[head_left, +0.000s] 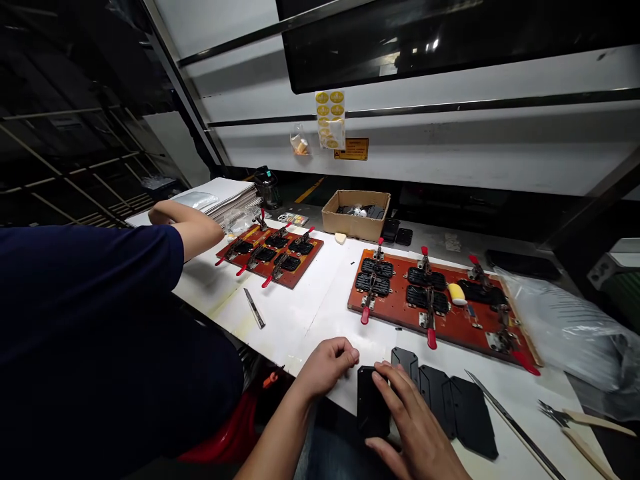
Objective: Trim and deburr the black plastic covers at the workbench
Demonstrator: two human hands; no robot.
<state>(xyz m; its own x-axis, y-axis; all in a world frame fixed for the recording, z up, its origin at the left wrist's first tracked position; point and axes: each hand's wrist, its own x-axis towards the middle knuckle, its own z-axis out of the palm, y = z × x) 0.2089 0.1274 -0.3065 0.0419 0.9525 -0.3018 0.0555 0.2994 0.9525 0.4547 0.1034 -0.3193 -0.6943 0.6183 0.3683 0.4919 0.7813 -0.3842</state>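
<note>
A black rectangular plastic panel (371, 407) with cut corners is at the table's front edge. My right hand (413, 420) grips it, fingertips on its far right part and thumb at its near end. Just left of the panel, my left hand (325, 368) is closed, its thumb and index finger pressed together; whatever may be inside is hidden. More black panels, one (473, 417) at the right end, lie side by side beyond and right of my right hand. Farther back, a red-brown fixture board (400, 307) with red-handled toggle clamps carries black parts and a yellow-white roll (457, 294).
A co-worker's arm (195, 230) reaches over a second clamp board (290, 277) at left. A box cutter (254, 308) lies before that board. A cardboard box (353, 227) stands behind. On the right lie a long blade (510, 420), cutting pliers (565, 417) and a plastic bag (570, 327).
</note>
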